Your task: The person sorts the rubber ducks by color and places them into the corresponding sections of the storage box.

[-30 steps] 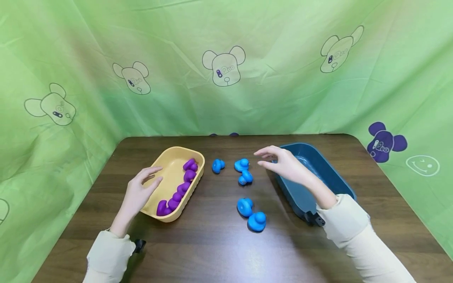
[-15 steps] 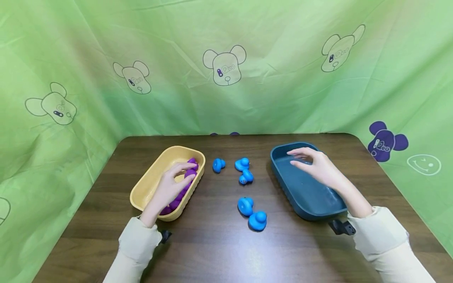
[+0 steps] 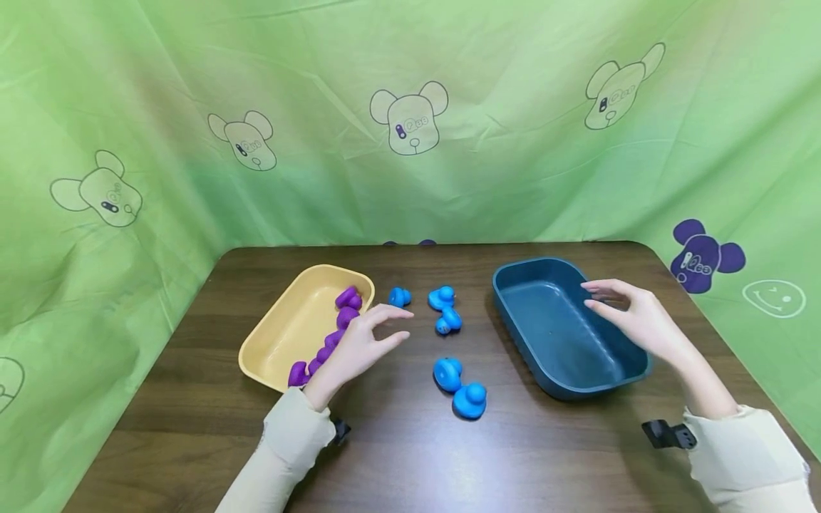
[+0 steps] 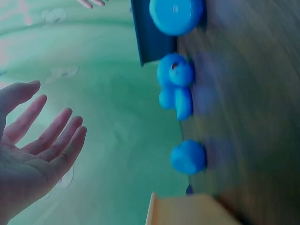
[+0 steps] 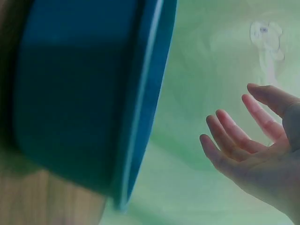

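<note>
My left hand hovers over the right edge of the yellow bin, its fingers spread toward the blue rubber ducks and nothing in its grasp. Several purple ducks line the inside right wall of that bin, some hidden behind the hand. Between the bins lie several blue ducks: a pair at the back, a pair nearer the front, and a single one by the yellow bin. Over the right rim of the dark blue bin is my right hand, fingers apart and holding nothing.
A brown wooden table carries everything. Behind it and along both sides hangs a green curtain with printed bear heads. Black wrist mounts show at both cuffs.
My left hand has moved right, from over the yellow bin's left side to its right edge. My right hand has moved right across the dark blue bin. The ducks and bins look unmoved.
</note>
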A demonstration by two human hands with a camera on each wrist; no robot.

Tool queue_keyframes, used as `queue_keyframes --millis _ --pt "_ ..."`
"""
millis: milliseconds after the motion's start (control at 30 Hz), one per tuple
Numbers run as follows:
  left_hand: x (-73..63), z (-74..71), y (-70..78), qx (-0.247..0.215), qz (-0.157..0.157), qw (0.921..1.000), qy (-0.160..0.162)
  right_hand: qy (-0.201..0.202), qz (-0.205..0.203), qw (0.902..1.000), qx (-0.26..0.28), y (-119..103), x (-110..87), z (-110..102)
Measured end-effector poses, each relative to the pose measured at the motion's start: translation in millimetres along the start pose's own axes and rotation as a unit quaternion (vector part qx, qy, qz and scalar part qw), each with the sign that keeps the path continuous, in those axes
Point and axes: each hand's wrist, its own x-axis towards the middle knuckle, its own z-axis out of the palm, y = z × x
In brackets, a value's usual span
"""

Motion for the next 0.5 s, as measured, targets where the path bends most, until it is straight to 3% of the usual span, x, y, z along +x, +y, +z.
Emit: queue_keyframes --millis 300,500 --pt "5.9 31.7 3.7 -0.014 0.015 0.9975 -0.068 0.029 0.034 0.999 0.001 34.2 -21.2 -12.1" --pt "8.0 48.2 8.0 -0.022 0.016 0.9916 -0.126 0.048 0.059 0.9971 0.003 103.2 -32.5 -11.0"
